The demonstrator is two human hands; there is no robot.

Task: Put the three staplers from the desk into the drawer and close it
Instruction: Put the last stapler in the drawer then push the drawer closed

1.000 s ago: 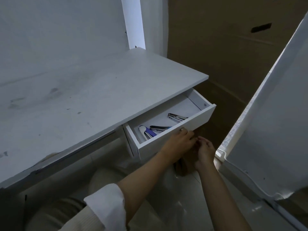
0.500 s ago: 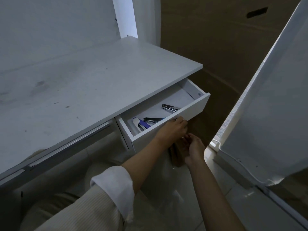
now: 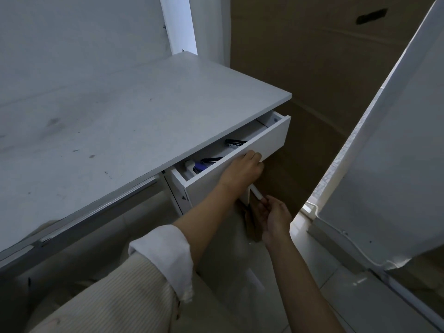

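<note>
The white drawer (image 3: 269,140) under the desk's right end stands partly open. Inside it lie three staplers: a black one (image 3: 235,142) toward the right, another black one (image 3: 211,160) in the middle, and a blue and white one (image 3: 197,166) at the left, all partly hidden by the drawer front. My left hand (image 3: 242,170) rests against the drawer front with its fingers curled at the top edge. My right hand (image 3: 274,217) hangs below the drawer, palm up, fingers loosely apart and holding nothing; a fingertip is at a white strut (image 3: 255,192) beneath the drawer.
The white desk top (image 3: 120,121) is bare apart from smudges. A large brown cardboard sheet (image 3: 324,68) stands behind the drawer. A white panel (image 3: 396,164) leans close on the right, with tiled floor between it and my knees.
The drawer has slid further in under the desk, so less of its inside shows. My left hand moved with the front. My right hand dropped below the drawer.
</note>
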